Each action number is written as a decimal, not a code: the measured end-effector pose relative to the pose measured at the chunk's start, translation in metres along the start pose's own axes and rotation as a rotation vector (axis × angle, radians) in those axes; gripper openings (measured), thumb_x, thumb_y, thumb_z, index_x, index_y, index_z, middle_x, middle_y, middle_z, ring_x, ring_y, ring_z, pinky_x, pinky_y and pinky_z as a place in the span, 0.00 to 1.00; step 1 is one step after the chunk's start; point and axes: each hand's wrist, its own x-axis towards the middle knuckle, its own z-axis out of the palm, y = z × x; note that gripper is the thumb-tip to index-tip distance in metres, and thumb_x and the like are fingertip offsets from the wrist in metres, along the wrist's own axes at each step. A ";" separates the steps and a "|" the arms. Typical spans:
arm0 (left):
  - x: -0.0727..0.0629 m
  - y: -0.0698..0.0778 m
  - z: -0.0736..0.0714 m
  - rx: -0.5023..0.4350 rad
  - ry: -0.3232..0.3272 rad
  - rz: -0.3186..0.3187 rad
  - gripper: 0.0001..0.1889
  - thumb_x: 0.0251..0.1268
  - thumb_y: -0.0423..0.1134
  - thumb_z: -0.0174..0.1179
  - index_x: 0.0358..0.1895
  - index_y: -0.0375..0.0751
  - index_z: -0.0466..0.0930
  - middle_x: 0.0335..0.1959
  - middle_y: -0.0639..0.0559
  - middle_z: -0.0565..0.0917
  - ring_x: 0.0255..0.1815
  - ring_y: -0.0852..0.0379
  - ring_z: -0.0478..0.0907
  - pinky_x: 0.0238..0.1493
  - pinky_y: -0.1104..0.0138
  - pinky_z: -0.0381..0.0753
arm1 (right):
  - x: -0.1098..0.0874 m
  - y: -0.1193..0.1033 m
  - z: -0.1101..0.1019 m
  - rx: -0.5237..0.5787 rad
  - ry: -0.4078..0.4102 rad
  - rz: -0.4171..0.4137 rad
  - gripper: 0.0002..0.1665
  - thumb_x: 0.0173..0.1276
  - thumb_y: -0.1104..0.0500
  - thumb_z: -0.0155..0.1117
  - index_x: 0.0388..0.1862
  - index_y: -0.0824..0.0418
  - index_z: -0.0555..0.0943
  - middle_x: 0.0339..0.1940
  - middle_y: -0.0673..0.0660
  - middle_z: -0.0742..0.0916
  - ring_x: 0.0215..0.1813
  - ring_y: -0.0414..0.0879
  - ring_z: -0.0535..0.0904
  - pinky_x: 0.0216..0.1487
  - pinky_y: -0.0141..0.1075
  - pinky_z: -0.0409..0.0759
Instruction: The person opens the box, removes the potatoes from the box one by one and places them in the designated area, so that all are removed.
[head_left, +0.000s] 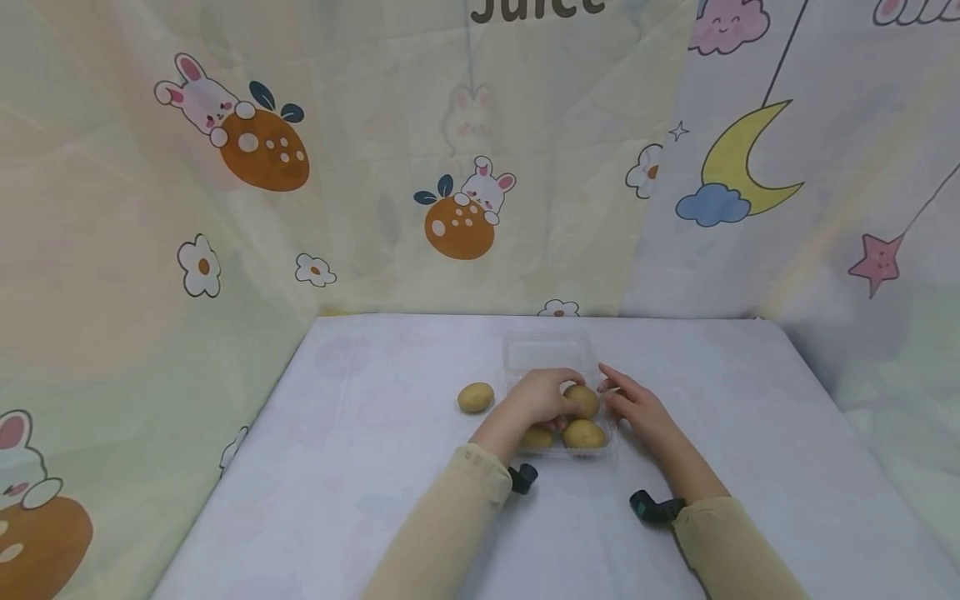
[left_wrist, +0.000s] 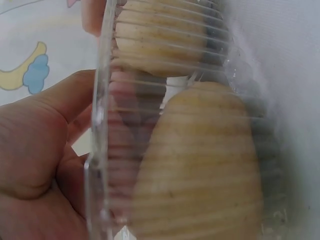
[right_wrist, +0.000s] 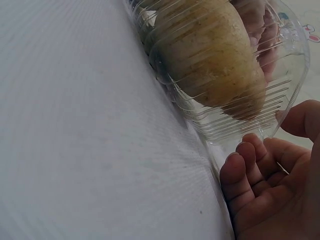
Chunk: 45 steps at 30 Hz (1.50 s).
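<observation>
The word "Juice" (head_left: 537,8) was printed in dark letters on the backdrop (head_left: 367,167), cut by the head view's upper edge.

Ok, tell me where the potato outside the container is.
In the head view, the loose potato lies on the white-covered table, just left of the clear plastic clamshell container and the left hand.

The box (right_wrist: 235,127) is clear, glossy, ribbed plastic; the potatoes (head_left: 585,434) look smooth and matt; the bench cover (head_left: 337,500) and sleeves (head_left: 442,525) matt cloth.
</observation>
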 end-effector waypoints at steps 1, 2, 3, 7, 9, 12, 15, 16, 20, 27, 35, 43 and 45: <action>0.000 -0.001 0.000 -0.005 0.002 0.002 0.23 0.59 0.46 0.71 0.59 0.62 0.78 0.28 0.54 0.86 0.18 0.58 0.82 0.24 0.67 0.80 | 0.000 0.000 0.000 0.000 0.001 0.000 0.33 0.76 0.60 0.52 0.78 0.55 0.61 0.58 0.66 0.76 0.39 0.43 0.75 0.39 0.33 0.78; 0.000 -0.002 0.000 -0.011 0.003 0.004 0.23 0.59 0.46 0.71 0.59 0.63 0.78 0.28 0.53 0.86 0.18 0.58 0.82 0.25 0.66 0.80 | 0.000 0.000 -0.001 0.001 -0.002 -0.004 0.33 0.76 0.60 0.52 0.78 0.56 0.61 0.58 0.66 0.76 0.39 0.43 0.75 0.39 0.33 0.78; 0.001 -0.003 0.000 -0.018 0.004 0.005 0.23 0.60 0.46 0.70 0.59 0.63 0.78 0.27 0.52 0.86 0.18 0.58 0.82 0.25 0.66 0.80 | 0.000 -0.001 -0.001 0.000 -0.005 -0.006 0.33 0.76 0.60 0.52 0.78 0.57 0.60 0.58 0.67 0.76 0.39 0.43 0.75 0.39 0.34 0.78; 0.001 -0.006 -0.001 -0.059 0.003 0.006 0.23 0.61 0.45 0.70 0.59 0.65 0.78 0.27 0.49 0.87 0.19 0.57 0.82 0.26 0.65 0.81 | -0.004 -0.010 -0.001 -0.007 -0.008 -0.001 0.33 0.76 0.61 0.52 0.78 0.59 0.60 0.58 0.68 0.76 0.39 0.46 0.76 0.39 0.35 0.78; 0.000 -0.006 -0.003 -0.070 0.001 0.008 0.22 0.61 0.46 0.70 0.59 0.65 0.77 0.28 0.49 0.87 0.20 0.56 0.83 0.26 0.64 0.81 | -0.004 -0.009 -0.001 -0.010 -0.008 -0.002 0.33 0.76 0.61 0.52 0.77 0.60 0.60 0.58 0.68 0.76 0.39 0.45 0.76 0.39 0.34 0.78; -0.004 -0.003 -0.008 -0.090 0.002 0.010 0.22 0.60 0.48 0.70 0.59 0.65 0.77 0.30 0.50 0.87 0.22 0.53 0.84 0.27 0.63 0.82 | 0.001 0.002 -0.001 0.000 -0.005 -0.013 0.33 0.76 0.60 0.52 0.78 0.58 0.60 0.58 0.67 0.77 0.38 0.42 0.75 0.38 0.33 0.78; -0.006 -0.003 -0.013 -0.094 0.005 0.023 0.22 0.60 0.49 0.70 0.58 0.66 0.77 0.31 0.51 0.86 0.25 0.51 0.85 0.27 0.63 0.82 | 0.002 0.003 -0.001 0.008 -0.006 -0.013 0.32 0.77 0.62 0.51 0.78 0.60 0.60 0.58 0.68 0.76 0.38 0.44 0.76 0.38 0.34 0.78; -0.007 -0.003 -0.015 -0.102 0.004 0.025 0.22 0.60 0.50 0.70 0.58 0.66 0.77 0.32 0.52 0.86 0.26 0.50 0.85 0.28 0.63 0.82 | 0.002 0.004 -0.001 0.008 -0.007 -0.011 0.32 0.77 0.62 0.51 0.78 0.60 0.60 0.58 0.68 0.76 0.38 0.44 0.76 0.38 0.35 0.78; -0.010 -0.005 -0.022 -0.095 0.019 0.049 0.22 0.59 0.53 0.70 0.57 0.70 0.77 0.38 0.56 0.85 0.30 0.53 0.85 0.31 0.65 0.81 | 0.001 0.003 0.000 -0.005 -0.005 0.002 0.32 0.77 0.60 0.52 0.78 0.58 0.61 0.57 0.66 0.77 0.38 0.42 0.75 0.39 0.33 0.78; -0.018 -0.013 -0.043 -0.100 0.067 0.069 0.23 0.59 0.57 0.68 0.58 0.74 0.75 0.48 0.55 0.84 0.38 0.59 0.84 0.44 0.63 0.81 | 0.000 0.001 0.000 0.019 -0.001 -0.003 0.32 0.76 0.58 0.53 0.77 0.56 0.62 0.56 0.66 0.76 0.38 0.42 0.75 0.39 0.32 0.78; -0.033 -0.033 -0.073 -0.169 0.117 0.048 0.24 0.60 0.58 0.67 0.59 0.75 0.72 0.45 0.53 0.82 0.37 0.54 0.81 0.39 0.62 0.81 | 0.001 0.003 0.002 -0.004 0.007 0.000 0.32 0.76 0.58 0.53 0.77 0.54 0.62 0.57 0.63 0.76 0.38 0.41 0.74 0.40 0.32 0.78; -0.052 -0.059 -0.095 -0.123 0.197 -0.009 0.22 0.59 0.63 0.65 0.57 0.80 0.72 0.48 0.54 0.81 0.48 0.54 0.79 0.48 0.58 0.78 | 0.001 0.002 0.002 -0.012 0.008 0.006 0.32 0.76 0.59 0.52 0.77 0.56 0.61 0.57 0.64 0.76 0.38 0.40 0.74 0.39 0.31 0.77; -0.057 -0.067 -0.098 -0.129 0.211 -0.021 0.22 0.59 0.63 0.65 0.56 0.80 0.72 0.48 0.54 0.81 0.49 0.54 0.79 0.49 0.57 0.78 | 0.001 0.002 0.002 -0.013 0.008 0.010 0.32 0.76 0.59 0.52 0.78 0.55 0.61 0.57 0.64 0.76 0.38 0.40 0.74 0.40 0.31 0.77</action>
